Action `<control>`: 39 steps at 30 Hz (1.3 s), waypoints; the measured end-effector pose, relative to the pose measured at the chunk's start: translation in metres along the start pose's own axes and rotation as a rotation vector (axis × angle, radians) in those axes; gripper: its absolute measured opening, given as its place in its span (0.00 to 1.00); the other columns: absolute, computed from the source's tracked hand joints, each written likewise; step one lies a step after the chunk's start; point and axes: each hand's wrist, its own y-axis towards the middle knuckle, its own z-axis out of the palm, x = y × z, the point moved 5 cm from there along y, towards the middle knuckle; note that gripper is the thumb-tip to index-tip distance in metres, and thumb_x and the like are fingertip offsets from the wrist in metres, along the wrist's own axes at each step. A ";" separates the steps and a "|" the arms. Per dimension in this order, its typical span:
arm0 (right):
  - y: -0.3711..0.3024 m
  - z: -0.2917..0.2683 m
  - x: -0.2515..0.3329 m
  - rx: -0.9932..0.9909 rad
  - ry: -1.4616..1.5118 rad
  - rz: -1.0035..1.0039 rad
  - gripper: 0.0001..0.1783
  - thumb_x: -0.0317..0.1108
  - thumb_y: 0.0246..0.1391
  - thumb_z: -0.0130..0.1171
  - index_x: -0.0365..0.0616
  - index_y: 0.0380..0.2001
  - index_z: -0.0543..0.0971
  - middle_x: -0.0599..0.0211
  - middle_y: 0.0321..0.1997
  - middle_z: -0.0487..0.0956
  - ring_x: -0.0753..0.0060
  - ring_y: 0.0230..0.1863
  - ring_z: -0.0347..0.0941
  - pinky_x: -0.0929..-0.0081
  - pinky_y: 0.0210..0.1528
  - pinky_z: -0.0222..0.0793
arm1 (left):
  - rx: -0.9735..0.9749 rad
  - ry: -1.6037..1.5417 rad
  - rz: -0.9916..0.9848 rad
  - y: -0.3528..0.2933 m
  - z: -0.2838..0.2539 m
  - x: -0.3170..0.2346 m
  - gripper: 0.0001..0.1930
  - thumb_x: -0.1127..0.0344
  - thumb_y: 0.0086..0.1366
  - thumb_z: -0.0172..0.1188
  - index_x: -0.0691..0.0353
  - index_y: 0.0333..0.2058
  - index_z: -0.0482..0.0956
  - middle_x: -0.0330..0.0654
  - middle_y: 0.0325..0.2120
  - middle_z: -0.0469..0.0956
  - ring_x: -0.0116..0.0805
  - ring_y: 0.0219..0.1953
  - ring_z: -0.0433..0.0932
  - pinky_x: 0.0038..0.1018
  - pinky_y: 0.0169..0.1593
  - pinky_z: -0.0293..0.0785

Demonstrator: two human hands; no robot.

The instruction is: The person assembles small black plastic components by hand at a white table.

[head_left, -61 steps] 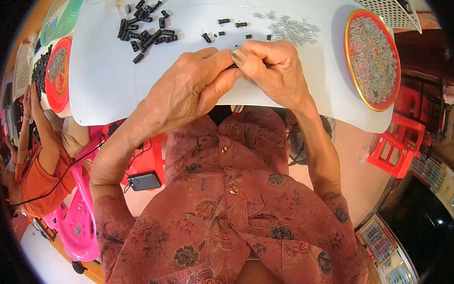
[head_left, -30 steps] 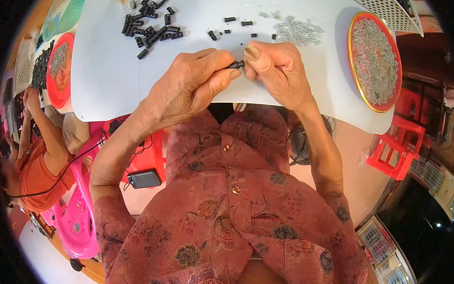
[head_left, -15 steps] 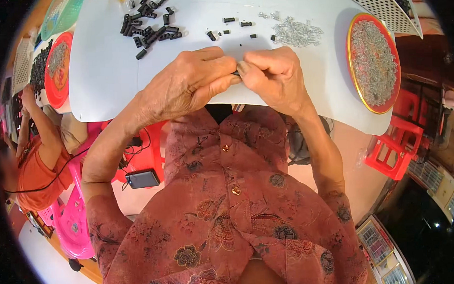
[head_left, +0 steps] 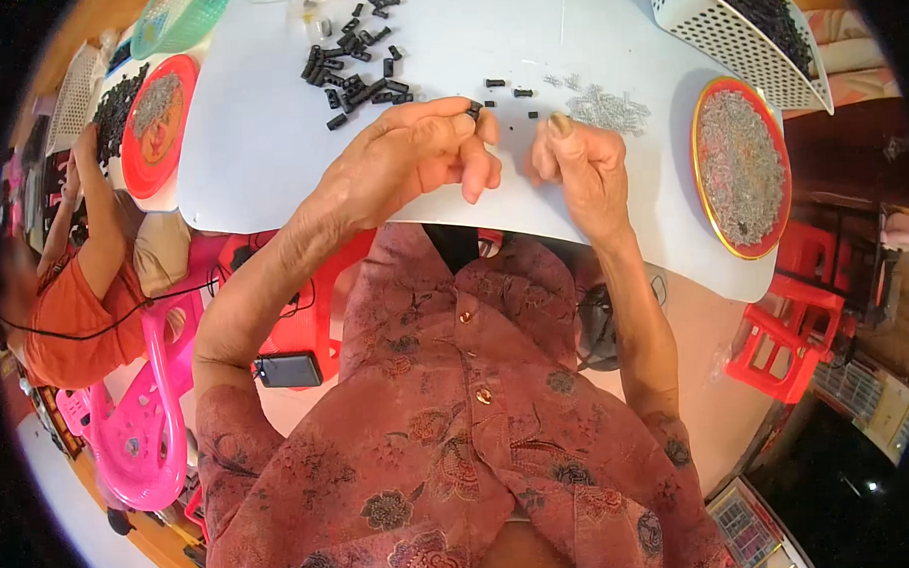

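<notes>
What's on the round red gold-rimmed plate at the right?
The red plate holds heaped small silvery wire pieces, seemingly springs; they cover most of its middle, hiding anything underneath.

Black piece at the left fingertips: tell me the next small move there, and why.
Probably secure the black piece in the left hand: it shows right at the fingertips, partly covered, so how firmly it is held cannot be judged. The right hand is apart from it, giving no support.

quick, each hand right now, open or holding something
Left hand: closed in a pinch, holding a small black part.
Right hand: curled closed; whether it holds anything cannot be told.
</notes>
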 end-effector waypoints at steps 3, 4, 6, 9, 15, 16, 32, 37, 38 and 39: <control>-0.001 -0.002 -0.004 0.008 -0.019 0.002 0.29 0.46 0.65 0.48 0.39 0.13 0.67 0.72 0.14 0.67 0.81 0.18 0.59 0.78 0.22 0.54 | 0.015 -0.080 -0.008 0.001 0.003 -0.006 0.16 0.58 0.68 0.48 0.69 0.41 0.68 0.51 0.29 0.78 0.37 0.32 0.74 0.32 0.43 0.70; 0.000 -0.001 -0.005 0.022 -0.031 0.007 0.29 0.46 0.65 0.48 0.39 0.13 0.68 0.72 0.14 0.67 0.81 0.19 0.59 0.78 0.23 0.55 | 0.011 -0.077 0.004 0.000 0.002 -0.008 0.16 0.58 0.68 0.48 0.69 0.41 0.68 0.51 0.29 0.78 0.37 0.32 0.74 0.32 0.43 0.70; 0.000 0.000 -0.004 0.008 -0.068 0.003 0.28 0.46 0.65 0.48 0.39 0.13 0.68 0.73 0.14 0.67 0.81 0.19 0.59 0.78 0.23 0.55 | 0.016 -0.123 -0.012 0.000 0.000 -0.011 0.16 0.57 0.68 0.48 0.68 0.41 0.69 0.53 0.32 0.79 0.38 0.34 0.75 0.30 0.43 0.70; -0.001 0.000 -0.004 -0.003 -0.067 0.004 0.27 0.45 0.65 0.49 0.39 0.14 0.68 0.73 0.14 0.67 0.82 0.19 0.60 0.78 0.23 0.55 | 0.042 -0.138 0.012 0.002 -0.005 -0.022 0.16 0.57 0.68 0.48 0.67 0.41 0.70 0.52 0.32 0.79 0.38 0.34 0.75 0.30 0.43 0.70; -0.002 -0.002 -0.006 0.004 -0.090 0.004 0.25 0.39 0.64 0.48 0.38 0.14 0.67 0.73 0.14 0.67 0.82 0.19 0.60 0.79 0.23 0.55 | -0.123 0.021 0.203 0.016 -0.050 -0.058 0.16 0.58 0.68 0.50 0.67 0.41 0.72 0.47 0.31 0.80 0.34 0.37 0.77 0.27 0.43 0.72; -0.002 -0.002 -0.009 0.014 -0.084 0.014 0.25 0.39 0.64 0.48 0.38 0.14 0.67 0.73 0.14 0.67 0.82 0.19 0.59 0.79 0.23 0.55 | -0.193 0.036 0.243 0.019 -0.067 -0.066 0.15 0.59 0.68 0.50 0.67 0.41 0.72 0.47 0.31 0.80 0.34 0.37 0.77 0.27 0.43 0.73; -0.003 -0.002 -0.007 0.038 -0.121 0.001 0.23 0.38 0.64 0.48 0.39 0.15 0.67 0.73 0.13 0.63 0.81 0.16 0.55 0.78 0.20 0.51 | -0.634 0.093 0.388 0.048 -0.189 -0.160 0.15 0.68 0.68 0.48 0.79 0.44 0.69 0.57 0.38 0.78 0.42 0.42 0.79 0.30 0.47 0.77; -0.002 -0.004 -0.006 0.032 -0.185 -0.001 0.23 0.38 0.63 0.49 0.39 0.15 0.68 0.73 0.13 0.63 0.81 0.16 0.54 0.78 0.20 0.50 | -0.498 0.129 0.418 0.055 -0.195 -0.173 0.13 0.68 0.69 0.46 0.76 0.42 0.70 0.56 0.37 0.79 0.41 0.41 0.80 0.30 0.47 0.78; -0.002 -0.004 -0.005 0.027 -0.186 -0.001 0.23 0.38 0.63 0.49 0.39 0.15 0.68 0.73 0.13 0.63 0.81 0.16 0.54 0.78 0.20 0.50 | -0.459 0.166 0.433 0.057 -0.196 -0.183 0.12 0.68 0.70 0.45 0.73 0.42 0.71 0.54 0.36 0.79 0.40 0.40 0.80 0.29 0.47 0.79; -0.002 0.000 -0.003 0.043 -0.173 -0.014 0.22 0.38 0.63 0.49 0.39 0.15 0.67 0.73 0.13 0.63 0.81 0.17 0.55 0.78 0.20 0.51 | -0.521 0.096 0.437 0.050 -0.242 -0.189 0.12 0.68 0.71 0.44 0.73 0.43 0.70 0.55 0.38 0.79 0.41 0.41 0.80 0.29 0.47 0.79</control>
